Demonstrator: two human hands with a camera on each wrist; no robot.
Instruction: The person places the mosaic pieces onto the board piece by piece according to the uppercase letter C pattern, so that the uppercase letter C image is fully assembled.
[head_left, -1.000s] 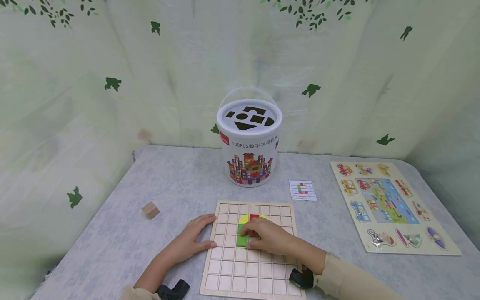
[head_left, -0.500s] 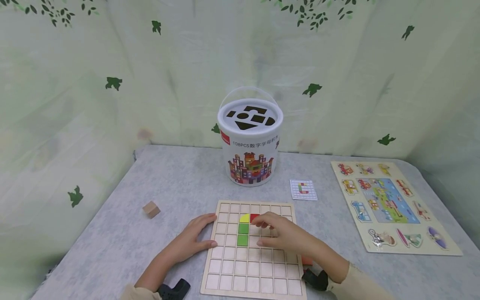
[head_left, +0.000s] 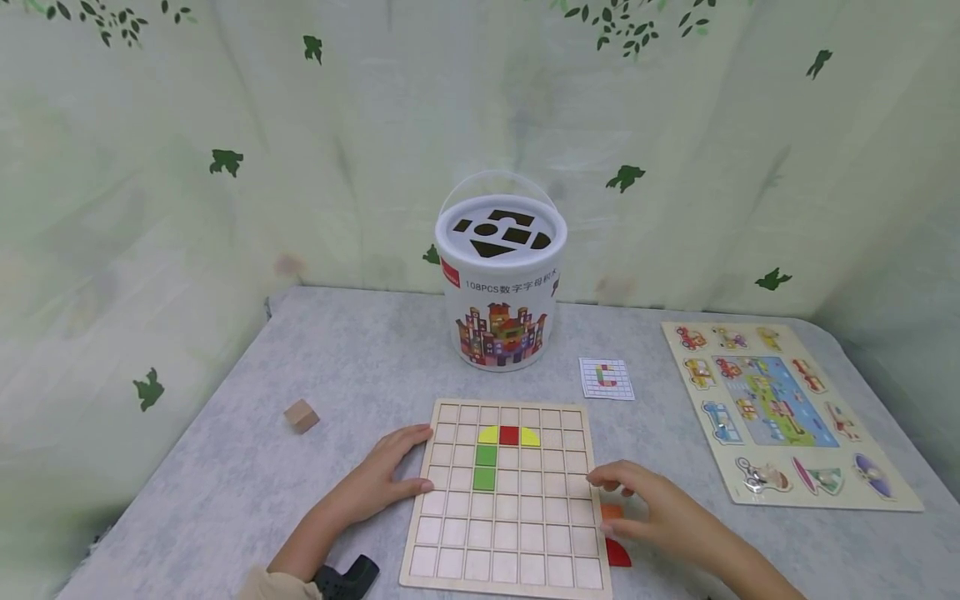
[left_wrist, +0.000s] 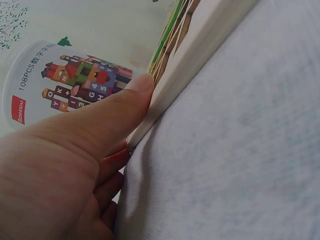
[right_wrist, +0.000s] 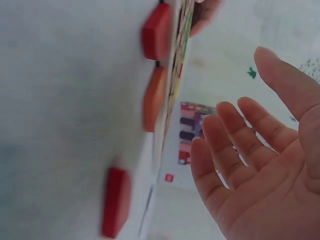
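A wooden grid board (head_left: 517, 533) lies on the table. Along one of its upper rows sit a yellow rounded piece (head_left: 489, 435), a red square (head_left: 509, 436) and another yellow rounded piece (head_left: 529, 437); two green squares (head_left: 485, 467) run below the left yellow one. My left hand (head_left: 382, 475) touches the board's left edge with thumb and fingertips. Fingers loosely spread, my right hand (head_left: 660, 508) hovers at the right edge and holds nothing. Beside that edge are an orange piece (head_left: 612, 512) and a red piece (head_left: 618, 553). Another red piece (right_wrist: 116, 202) shows in the right wrist view.
Behind the board stands a white lidded bucket (head_left: 501, 329). A small gridded card (head_left: 606, 380) with a coloured pattern lies to its right. A wooden block (head_left: 302, 417) sits at the left, and a picture puzzle board (head_left: 787, 467) lies at the right.
My right hand has left the board's upper middle and moved right and toward me, uncovering the red square and right yellow piece. My left hand stays at the board's edge.
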